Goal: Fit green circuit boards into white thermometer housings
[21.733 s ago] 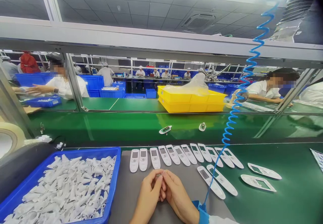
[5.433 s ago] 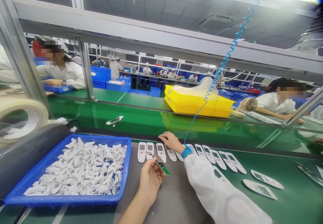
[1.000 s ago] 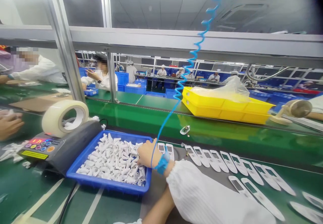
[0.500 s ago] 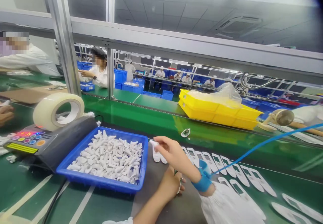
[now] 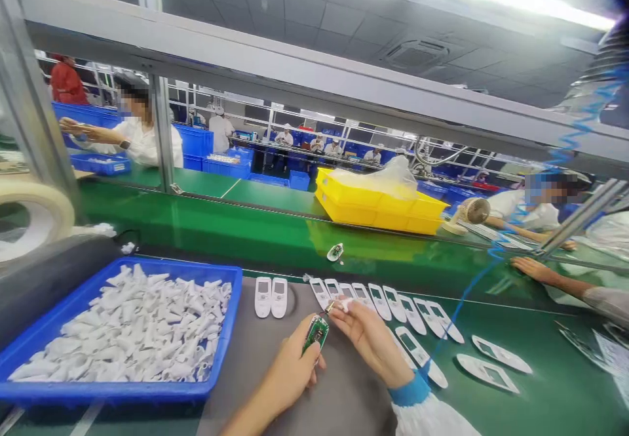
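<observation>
My left hand is closed around a green circuit board, thumb across its lower part. Just to the right, my right hand pinches a small white plastic piece between its fingertips. A small metallic part shows at those fingertips, close to the board's upper end; whether it is joined to the board I cannot tell. A blue wrist strap is around my right wrist. On the left stands a blue tray heaped with white nozzle-shaped plastic pieces.
White casing halves with windows lie in a row beyond my right hand, two more on the grey mat. A tape roll, a yellow crate and a small fan stand around. A co-worker's hand rests at right.
My right hand has moved from beside the blue tray to the circuit board, carrying the white piece. My left hand has turned, bringing the board into view. The camera view has swung right.
</observation>
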A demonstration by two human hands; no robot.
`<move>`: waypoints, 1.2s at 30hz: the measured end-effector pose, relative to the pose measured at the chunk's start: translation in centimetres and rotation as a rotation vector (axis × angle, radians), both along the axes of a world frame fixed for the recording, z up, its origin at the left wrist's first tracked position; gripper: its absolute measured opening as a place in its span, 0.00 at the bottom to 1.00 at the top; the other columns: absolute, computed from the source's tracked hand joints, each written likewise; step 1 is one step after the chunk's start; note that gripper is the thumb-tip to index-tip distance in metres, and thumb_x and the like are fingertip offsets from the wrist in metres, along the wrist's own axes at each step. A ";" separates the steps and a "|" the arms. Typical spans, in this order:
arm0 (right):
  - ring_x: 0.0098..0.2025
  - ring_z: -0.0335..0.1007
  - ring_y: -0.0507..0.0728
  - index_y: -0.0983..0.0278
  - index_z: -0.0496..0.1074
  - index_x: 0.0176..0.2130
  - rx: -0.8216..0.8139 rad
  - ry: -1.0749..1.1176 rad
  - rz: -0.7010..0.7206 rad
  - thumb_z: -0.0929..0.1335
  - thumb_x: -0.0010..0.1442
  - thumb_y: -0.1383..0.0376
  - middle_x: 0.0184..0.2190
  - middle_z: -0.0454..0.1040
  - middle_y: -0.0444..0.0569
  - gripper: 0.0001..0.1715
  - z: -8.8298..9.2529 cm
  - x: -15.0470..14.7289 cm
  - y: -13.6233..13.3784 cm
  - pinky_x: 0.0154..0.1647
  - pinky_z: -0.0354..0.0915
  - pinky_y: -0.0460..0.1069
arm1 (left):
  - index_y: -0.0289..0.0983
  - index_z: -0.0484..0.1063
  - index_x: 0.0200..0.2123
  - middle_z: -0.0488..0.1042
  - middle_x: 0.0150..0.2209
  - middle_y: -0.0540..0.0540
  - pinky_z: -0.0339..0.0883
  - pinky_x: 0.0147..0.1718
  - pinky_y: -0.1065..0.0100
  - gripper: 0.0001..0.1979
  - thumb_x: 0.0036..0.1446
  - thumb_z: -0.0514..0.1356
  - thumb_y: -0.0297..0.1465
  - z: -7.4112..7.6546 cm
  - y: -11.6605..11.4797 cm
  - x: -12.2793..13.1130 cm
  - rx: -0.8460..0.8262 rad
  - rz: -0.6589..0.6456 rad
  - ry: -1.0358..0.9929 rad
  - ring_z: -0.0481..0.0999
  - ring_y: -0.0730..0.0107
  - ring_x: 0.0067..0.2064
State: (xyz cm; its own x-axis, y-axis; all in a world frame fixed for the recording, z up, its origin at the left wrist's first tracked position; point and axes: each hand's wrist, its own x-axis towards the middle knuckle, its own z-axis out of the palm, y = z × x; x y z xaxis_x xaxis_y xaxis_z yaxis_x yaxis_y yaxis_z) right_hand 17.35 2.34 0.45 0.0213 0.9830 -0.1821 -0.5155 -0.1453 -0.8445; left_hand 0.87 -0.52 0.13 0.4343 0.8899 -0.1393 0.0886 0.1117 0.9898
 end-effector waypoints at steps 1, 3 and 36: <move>0.32 0.71 0.56 0.66 0.70 0.30 0.002 0.040 0.039 0.69 0.45 0.65 0.30 0.75 0.50 0.09 -0.1 -0.1 -0.1 0.39 0.64 0.52 | 0.37 0.53 0.53 0.66 0.22 0.52 0.54 0.15 0.76 0.24 0.50 0.46 0.29 0.2 0.0 0.0 0.003 -0.020 -0.015 0.60 0.80 0.15; 0.34 0.70 0.57 0.66 0.69 0.30 -0.007 0.115 0.113 0.67 0.47 0.66 0.32 0.75 0.52 0.06 -0.1 -0.5 -0.3 0.40 0.63 0.53 | 0.35 0.54 0.52 0.66 0.21 0.52 0.54 0.15 0.76 0.23 0.51 0.46 0.29 0.5 0.0 0.1 -0.002 -0.056 -0.035 0.59 0.81 0.15; 0.23 0.58 0.48 0.65 0.71 0.31 0.113 -0.241 0.087 0.71 0.44 0.62 0.21 0.66 0.42 0.12 0.6 -0.7 -1.0 0.27 0.58 0.45 | 0.36 0.61 0.42 0.66 0.19 0.53 0.53 0.12 0.77 0.17 0.49 0.43 0.27 0.2 0.2 -0.1 0.030 -0.041 0.025 0.57 0.81 0.13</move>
State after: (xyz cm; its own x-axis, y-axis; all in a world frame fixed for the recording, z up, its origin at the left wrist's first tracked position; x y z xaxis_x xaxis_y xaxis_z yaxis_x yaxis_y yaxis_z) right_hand 16.62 1.37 1.04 -0.0352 0.9969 -0.0709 -0.2879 -0.0780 -0.9545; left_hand 0.81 -0.37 0.29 0.4675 0.8752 -0.1244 0.1172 0.0781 0.9900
